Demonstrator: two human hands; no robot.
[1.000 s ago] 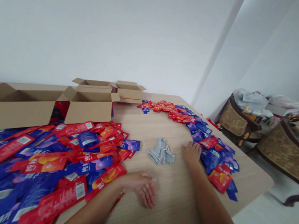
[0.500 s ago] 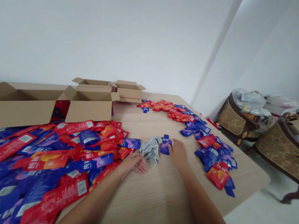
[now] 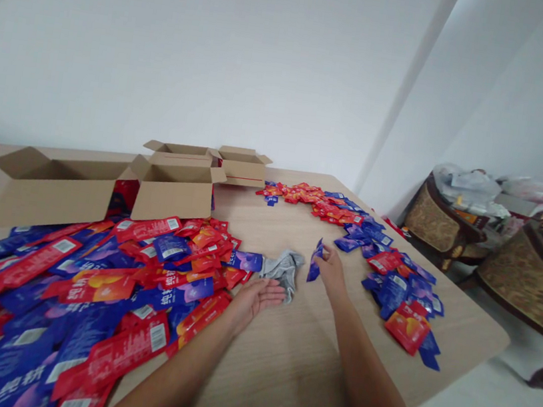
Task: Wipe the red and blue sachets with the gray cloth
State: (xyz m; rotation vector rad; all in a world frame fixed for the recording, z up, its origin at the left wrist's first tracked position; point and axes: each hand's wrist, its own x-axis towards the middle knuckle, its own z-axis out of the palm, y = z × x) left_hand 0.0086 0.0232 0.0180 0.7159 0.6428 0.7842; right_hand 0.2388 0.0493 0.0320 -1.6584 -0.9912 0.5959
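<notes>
- head view, clock directions taken from the crumpled grey cloth on the tabletop.
- the right hand, at three o'clock, pinches a small blue packet between thumb and fingers; the packet stands almost edge-on, between the hand and the cloth.
- the left hand, at seven o'clock, is unclenched, palm turned upward and fingers extended, right by the cloth's near edge; whether it touches the fabric, i cannot tell.
- from seven to nine o'clock spreads a large heap of red and blue packets, overlapping at many angles.
- a curved band of similar packets runs from twelve round to four o'clock.
- four cardboard boxes, flaps folded out, stand between nine and eleven o'clock.
- two patterned armchairs stand beyond the tabletop, toward two and three o'clock, with plastic bags on the farther one.
</notes>
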